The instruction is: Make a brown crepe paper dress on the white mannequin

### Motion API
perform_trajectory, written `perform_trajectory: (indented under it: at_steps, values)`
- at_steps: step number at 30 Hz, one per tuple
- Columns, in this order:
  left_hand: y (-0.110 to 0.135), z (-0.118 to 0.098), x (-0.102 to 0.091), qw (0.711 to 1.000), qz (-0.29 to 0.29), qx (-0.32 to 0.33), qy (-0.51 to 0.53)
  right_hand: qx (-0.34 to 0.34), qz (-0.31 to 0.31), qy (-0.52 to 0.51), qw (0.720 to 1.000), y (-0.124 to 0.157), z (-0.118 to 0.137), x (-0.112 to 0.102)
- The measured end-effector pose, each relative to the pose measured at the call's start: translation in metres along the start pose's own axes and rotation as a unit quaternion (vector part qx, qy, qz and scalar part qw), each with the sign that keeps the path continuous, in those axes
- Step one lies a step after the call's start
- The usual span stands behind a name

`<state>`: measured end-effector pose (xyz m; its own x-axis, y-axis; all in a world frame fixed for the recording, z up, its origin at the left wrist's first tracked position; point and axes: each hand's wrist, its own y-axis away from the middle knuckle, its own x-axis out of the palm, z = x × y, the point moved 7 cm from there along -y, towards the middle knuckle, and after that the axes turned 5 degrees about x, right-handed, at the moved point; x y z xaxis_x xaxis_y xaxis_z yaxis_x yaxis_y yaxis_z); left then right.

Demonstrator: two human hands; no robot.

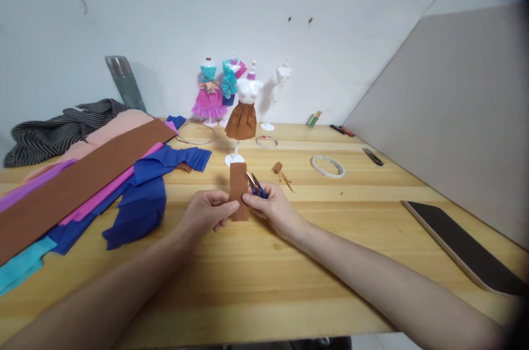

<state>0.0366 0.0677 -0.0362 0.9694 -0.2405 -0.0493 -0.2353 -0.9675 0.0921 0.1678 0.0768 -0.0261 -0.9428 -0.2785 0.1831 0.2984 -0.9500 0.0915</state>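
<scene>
Between both hands a small brown crepe paper strip (238,184) stands upright above the wooden table. My left hand (210,210) pinches its left edge between thumb and fingers. The thumb of my right hand (270,208) presses on the strip's right edge. Tucked in that same hand are blue-handled thread snips (257,187), their blades pointing up and away. Just beyond the strip, a white mini dress form (248,90) wears a gathered brown paper skirt (242,120). Brown paper scraps (281,172) lie to the right of it.
Brown, pink, purple and blue crepe paper (86,180) is heaped at left near striped cloth (68,124). Other dress forms (209,102) stand by the wall. Rightward lie a tape roll (328,166), a cutter knife (373,156) and a dark flat device (463,245).
</scene>
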Motion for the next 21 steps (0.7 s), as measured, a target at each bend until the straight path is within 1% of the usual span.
perform_trajectory:
  at_steps: [3, 6, 10, 15, 18, 21]
  values:
    - [-0.0001, 0.0031, -0.0005, 1.000, 0.000, -0.019, 0.002, 0.037, 0.003, -0.029, 0.999, -0.0021, -0.0070, -0.0010]
    - [0.0006, 0.0032, -0.0008, 0.999, 0.007, -0.027, 0.020, 0.047, 0.020, -0.060, 0.997, -0.0022, -0.0089, 0.0014]
    - [0.0012, 0.0047, 0.0008, 0.998, 0.032, -0.032, 0.046, 0.037, 0.036, -0.093, 0.994, -0.0014, -0.0082, 0.0040]
    - [0.0009, 0.0066, 0.0020, 0.997, 0.047, -0.030, 0.049, 0.022, 0.033, -0.091, 0.995, -0.0012, -0.0087, 0.0032]
    - [0.0013, 0.0062, 0.0026, 0.997, 0.049, -0.032, 0.054, 0.015, 0.039, -0.085, 0.995, -0.0012, -0.0082, 0.0035]
    - [0.0019, 0.0033, 0.0025, 0.997, 0.042, -0.028, 0.056, 0.010, 0.032, -0.067, 0.997, -0.0015, -0.0087, 0.0019]
